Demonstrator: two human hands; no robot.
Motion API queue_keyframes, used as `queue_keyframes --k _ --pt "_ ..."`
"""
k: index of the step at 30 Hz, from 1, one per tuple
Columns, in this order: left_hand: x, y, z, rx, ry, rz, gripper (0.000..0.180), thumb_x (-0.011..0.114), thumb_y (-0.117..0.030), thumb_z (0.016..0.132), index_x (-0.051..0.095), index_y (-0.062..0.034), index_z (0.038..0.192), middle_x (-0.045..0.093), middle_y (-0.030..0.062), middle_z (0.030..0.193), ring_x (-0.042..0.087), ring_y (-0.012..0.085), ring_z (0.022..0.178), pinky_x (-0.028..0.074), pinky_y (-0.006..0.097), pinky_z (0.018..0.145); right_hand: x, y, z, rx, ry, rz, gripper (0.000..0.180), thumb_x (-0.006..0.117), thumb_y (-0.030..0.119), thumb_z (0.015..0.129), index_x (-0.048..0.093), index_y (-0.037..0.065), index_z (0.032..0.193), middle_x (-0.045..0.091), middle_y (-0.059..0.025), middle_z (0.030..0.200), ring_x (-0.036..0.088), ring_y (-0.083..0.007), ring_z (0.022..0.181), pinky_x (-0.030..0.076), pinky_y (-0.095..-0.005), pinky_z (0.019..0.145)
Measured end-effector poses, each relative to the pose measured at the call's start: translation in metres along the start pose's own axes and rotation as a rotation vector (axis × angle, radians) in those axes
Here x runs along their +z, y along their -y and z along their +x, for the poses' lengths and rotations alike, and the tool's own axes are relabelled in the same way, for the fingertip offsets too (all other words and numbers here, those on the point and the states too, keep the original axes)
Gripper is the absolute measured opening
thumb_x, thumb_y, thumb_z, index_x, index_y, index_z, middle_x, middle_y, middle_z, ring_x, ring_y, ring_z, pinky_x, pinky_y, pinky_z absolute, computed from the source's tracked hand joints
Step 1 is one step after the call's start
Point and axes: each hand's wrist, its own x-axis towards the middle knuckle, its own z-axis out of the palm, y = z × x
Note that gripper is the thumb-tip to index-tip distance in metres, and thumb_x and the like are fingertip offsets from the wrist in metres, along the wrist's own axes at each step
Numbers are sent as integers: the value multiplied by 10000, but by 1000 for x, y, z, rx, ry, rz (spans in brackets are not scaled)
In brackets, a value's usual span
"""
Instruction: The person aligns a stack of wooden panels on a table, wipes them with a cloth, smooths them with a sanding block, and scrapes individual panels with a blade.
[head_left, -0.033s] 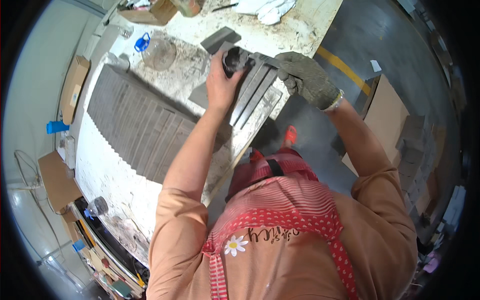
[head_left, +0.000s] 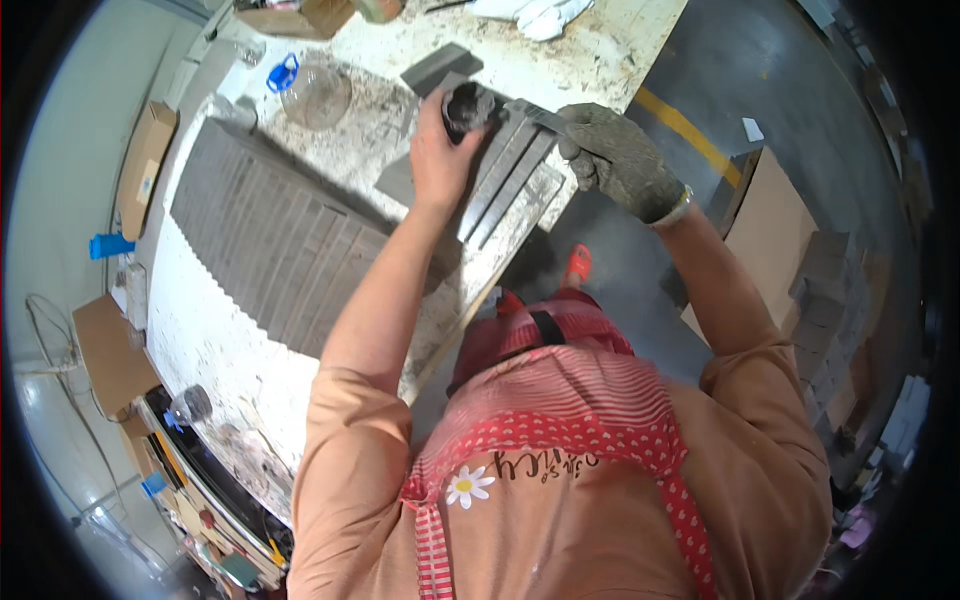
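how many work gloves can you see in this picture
2. One grey glove is worn on the right hand, gripping the end of the grey strips. One white glove lies on the table's far edge. Others may be hidden.

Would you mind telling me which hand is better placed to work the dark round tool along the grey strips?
Left, probably. The bare left hand already grips the round tool over the strips, while the gloved right hand steadies their far end.

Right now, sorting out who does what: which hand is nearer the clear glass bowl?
Left. The left hand is just right of the bowl; the gloved right hand is farther right.
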Motion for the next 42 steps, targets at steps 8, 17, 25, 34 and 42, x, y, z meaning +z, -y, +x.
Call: queue_keyframes --k 8,17,25,34,42 --pt "-1 0 0 -139 -43 -120 565 767 -198 745 510 -34 1221 634 188 1075 614 356 996 475 399 857 23 -60 -51 130 -62 114 324 566 163 934 553 -25 1199 557 -14 773 490 -77 597 423 -209 533" --pt "0 7 -1 -86 -64 -22 624 762 -284 786 478 15 1254 668 136 989 637 191 848 493 309 782 49 -90 -57 -113 -146 -363 268 636 167 899 663 16 1119 635 -16 884 547 -57 686 457 -211 577" --pt "-4 -6 -1 -159 -36 23 622 762 -351 767 503 -7 1216 681 141 926 650 240 813 499 346 774 57 -103 -48 -557 -50 -898 254 615 135 879 648 2 1093 659 -129 1049 641 -222 909 509 -311 798" --pt "-4 -5 -1 -88 -61 -28 547 748 -327 784 519 -7 1164 684 148 899 663 266 812 504 358 758 66 -89 -53 -617 -91 -1165 236 556 86 861 648 16 1066 649 -124 1068 610 -298 979 489 -367 861" --pt "-3 -10 -1 -97 -64 -7 530 746 -321 783 526 -6 1149 682 163 940 664 294 887 499 374 798 70 -75 -58 -617 -116 -1171 238 573 57 859 636 -10 1078 643 -167 1029 597 -333 939 488 -380 844"
